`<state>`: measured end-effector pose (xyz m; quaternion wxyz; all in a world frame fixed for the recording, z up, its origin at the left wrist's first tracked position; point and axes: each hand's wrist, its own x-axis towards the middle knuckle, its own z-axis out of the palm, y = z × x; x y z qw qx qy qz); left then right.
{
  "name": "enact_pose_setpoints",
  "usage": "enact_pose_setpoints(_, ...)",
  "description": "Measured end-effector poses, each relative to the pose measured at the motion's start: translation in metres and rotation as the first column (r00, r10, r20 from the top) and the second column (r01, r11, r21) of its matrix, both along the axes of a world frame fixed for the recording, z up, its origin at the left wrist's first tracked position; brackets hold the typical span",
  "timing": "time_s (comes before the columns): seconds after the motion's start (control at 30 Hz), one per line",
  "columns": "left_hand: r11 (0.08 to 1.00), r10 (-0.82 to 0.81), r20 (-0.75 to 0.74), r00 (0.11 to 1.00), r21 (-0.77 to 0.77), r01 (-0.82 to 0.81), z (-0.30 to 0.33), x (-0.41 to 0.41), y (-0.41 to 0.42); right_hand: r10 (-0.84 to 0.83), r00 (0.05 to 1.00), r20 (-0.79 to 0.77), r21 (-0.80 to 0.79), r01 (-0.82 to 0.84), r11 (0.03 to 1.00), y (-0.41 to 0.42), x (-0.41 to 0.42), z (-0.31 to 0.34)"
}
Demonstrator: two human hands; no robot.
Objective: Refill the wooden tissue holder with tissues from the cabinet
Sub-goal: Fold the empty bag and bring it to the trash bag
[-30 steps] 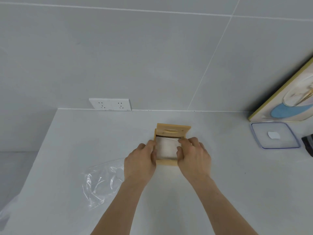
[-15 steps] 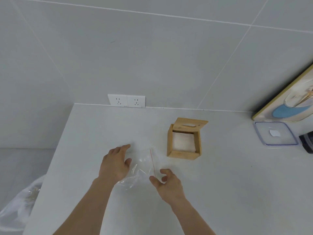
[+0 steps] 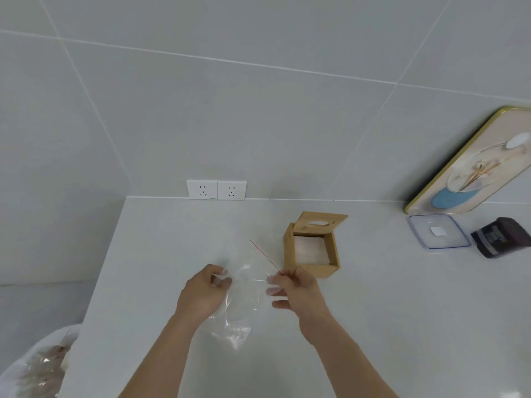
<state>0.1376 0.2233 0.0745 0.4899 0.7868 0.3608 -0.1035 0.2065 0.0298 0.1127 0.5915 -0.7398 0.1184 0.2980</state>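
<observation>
The wooden tissue holder (image 3: 311,245) stands on the white counter, its hinged lid (image 3: 323,222) tipped open toward the wall. White tissues (image 3: 310,249) fill its inside. In front of it and to its left, an empty clear plastic wrapper (image 3: 242,305) with a thin red tear strip (image 3: 264,255) is held up off the counter between both hands. My left hand (image 3: 205,291) pinches its left edge. My right hand (image 3: 296,288) pinches its right edge at the lower end of the red strip.
A double wall socket (image 3: 217,190) sits at the counter's back edge. At the right are a framed picture (image 3: 474,165) leaning on the wall, a clear plastic lid (image 3: 438,231) and a dark packet (image 3: 501,237). A bin with a white plastic liner (image 3: 37,366) stands below the counter's left edge.
My hands left the holder, where they pressed on the tissues. They moved left to the clear wrapper on the counter, took hold of it and lifted it.
</observation>
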Motion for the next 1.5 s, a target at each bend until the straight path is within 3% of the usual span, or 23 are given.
enact_pose_setpoints(0.1, 0.991, 0.052, 0.136, 0.989, -0.132, -0.034, 0.030, 0.018, -0.006, 0.016, 0.996, 0.093, 0.022, -0.019, 1.000, -0.003, 0.013, 0.031)
enact_pose_setpoints(0.33, 0.973, 0.109, 0.316, 0.942, -0.227, -0.037, 0.086, 0.042, -0.031, -0.110, 0.967, 0.229, 0.092, 0.091, 0.992, -0.036, 0.045, 0.093)
enact_pose_setpoints(0.47, 0.933, 0.233, 0.408, 0.883, -0.348, -0.086, 0.115, 0.052, -0.059, -0.263, 0.951, 0.163, 0.297, 0.207, 0.932, -0.056, 0.059, 0.116)
enact_pose_setpoints(0.53, 0.905, 0.322, 0.442, 0.837, -0.404, -0.135, 0.126, 0.057, -0.074, -0.167, 0.976, 0.140, 0.286, 0.121, 0.950, -0.064, 0.060, 0.121)
enact_pose_setpoints(0.67, 0.884, 0.395, 0.474, 0.787, -0.429, -0.185, 0.141, 0.070, -0.103, 0.041, 0.993, 0.115, 0.200, -0.063, 0.978, -0.078, 0.056, 0.121)
enact_pose_setpoints(1.0, 0.873, 0.435, 0.484, 0.759, -0.434, -0.223, 0.160, 0.089, -0.150, -0.063, 0.989, 0.131, 0.280, 0.024, 0.960, -0.118, 0.082, 0.133)
enact_pose_setpoints(1.2, 0.840, 0.519, 0.500, 0.693, -0.448, -0.305, 0.163, 0.092, -0.161, -0.100, 0.985, 0.144, 0.309, 0.051, 0.950, -0.132, 0.088, 0.132)
enact_pose_setpoints(1.33, 0.894, 0.431, 0.532, 0.729, -0.361, -0.265, 0.166, 0.093, -0.166, -0.141, 0.978, 0.153, 0.361, 0.077, 0.929, -0.136, 0.092, 0.135)
enact_pose_setpoints(1.5, 0.984, 0.121, 0.685, 0.718, 0.014, -0.179, 0.159, 0.088, -0.169, -0.127, 0.978, 0.169, 0.386, 0.053, 0.921, -0.142, 0.099, 0.140)
